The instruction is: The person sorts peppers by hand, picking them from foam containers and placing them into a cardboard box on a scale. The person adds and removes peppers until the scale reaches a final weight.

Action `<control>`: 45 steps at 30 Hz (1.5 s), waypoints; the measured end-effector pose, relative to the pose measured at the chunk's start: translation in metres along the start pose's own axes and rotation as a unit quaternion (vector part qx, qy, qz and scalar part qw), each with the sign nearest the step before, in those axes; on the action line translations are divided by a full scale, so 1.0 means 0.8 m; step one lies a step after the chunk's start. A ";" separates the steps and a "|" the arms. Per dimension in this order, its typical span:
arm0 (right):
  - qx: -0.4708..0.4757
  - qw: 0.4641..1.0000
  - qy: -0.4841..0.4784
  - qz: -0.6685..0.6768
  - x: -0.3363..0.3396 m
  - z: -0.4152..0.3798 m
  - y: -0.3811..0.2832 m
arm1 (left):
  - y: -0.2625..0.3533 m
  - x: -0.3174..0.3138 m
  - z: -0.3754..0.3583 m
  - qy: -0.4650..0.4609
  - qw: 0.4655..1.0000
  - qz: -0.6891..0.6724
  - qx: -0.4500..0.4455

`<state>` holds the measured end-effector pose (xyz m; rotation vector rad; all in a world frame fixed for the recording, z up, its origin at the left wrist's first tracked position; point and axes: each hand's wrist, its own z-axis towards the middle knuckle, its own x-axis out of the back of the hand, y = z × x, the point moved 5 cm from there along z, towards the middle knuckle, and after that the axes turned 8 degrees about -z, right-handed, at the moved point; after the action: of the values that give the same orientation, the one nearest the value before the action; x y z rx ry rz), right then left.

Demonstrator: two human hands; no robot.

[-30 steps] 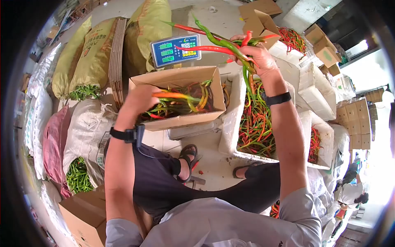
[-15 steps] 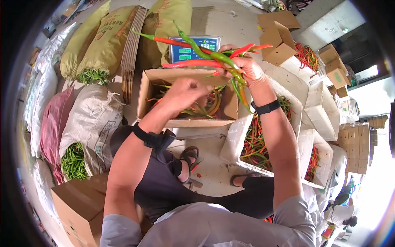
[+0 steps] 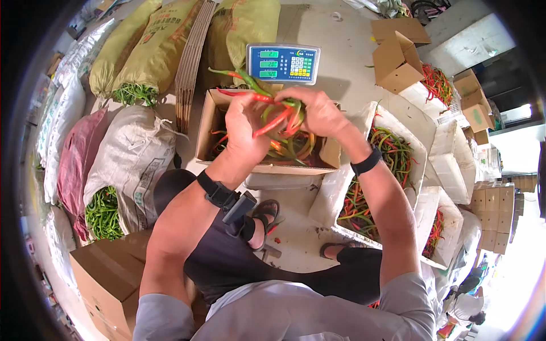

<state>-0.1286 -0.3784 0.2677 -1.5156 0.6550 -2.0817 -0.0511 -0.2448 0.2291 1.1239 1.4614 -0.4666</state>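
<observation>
Above the open cardboard box [image 3: 211, 122], both my hands meet around a bunch of long red and green chili peppers [image 3: 278, 120]. My right hand [image 3: 318, 113] is closed over the right side of the bunch. On the other side, my left hand [image 3: 245, 128] curls against the peppers, its fingertips partly hidden by them. One green-and-red pepper sticks out up and to the left. More chili peppers [image 3: 290, 150] lie inside the box below. Just behind it stands a digital scale display [image 3: 282, 63] with lit green readouts.
White foam boxes of chili peppers [image 3: 392, 153] stand at my right. Sacks of green peppers [image 3: 103, 215] and large yellow sacks [image 3: 165, 45] line the left. Flattened cardboard [image 3: 190, 68] leans beside them. A closed carton [image 3: 114, 267] sits near my left elbow.
My right hand has come down toward the box with the peppers. My left hand has risen from over the box to meet the bunch. The view has shifted slightly.
</observation>
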 end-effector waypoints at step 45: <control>-0.180 0.958 0.028 -0.219 0.053 -0.086 0.045 | 0.063 0.095 0.081 -0.143 0.195 0.970 0.017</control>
<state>-0.2023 -0.4263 0.2568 -1.9562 0.8137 -2.4364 0.0362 -0.2459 0.1595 1.7343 -1.0958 1.1337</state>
